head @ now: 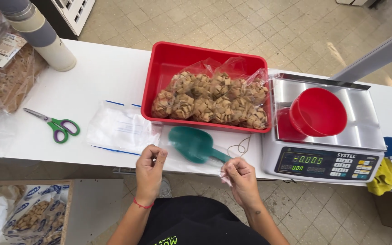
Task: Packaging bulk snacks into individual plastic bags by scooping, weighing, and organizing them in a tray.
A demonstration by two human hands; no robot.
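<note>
Both hands pinch an empty clear plastic bag at the near edge of the white table.

The left hand (149, 169) and the right hand (239, 178) each press thumb against fingertips on the clear bag (184, 156), holding it stretched between them, just near of the green scoop (195, 144), which lies under or on the film. Far of it stands the red tray (164, 61) of tied bags of square cereal pieces (212, 100); to the right, a digital scale (327, 154) carries a tipped red bowl (318, 112). A stack of flat bags (121, 128) and scissors (56, 124) lie to the left. As I judge it, the thin film is slippery and clings shut, so a pinch could slide off, or a tug could drag the scoop over the table's near edge.
</note>
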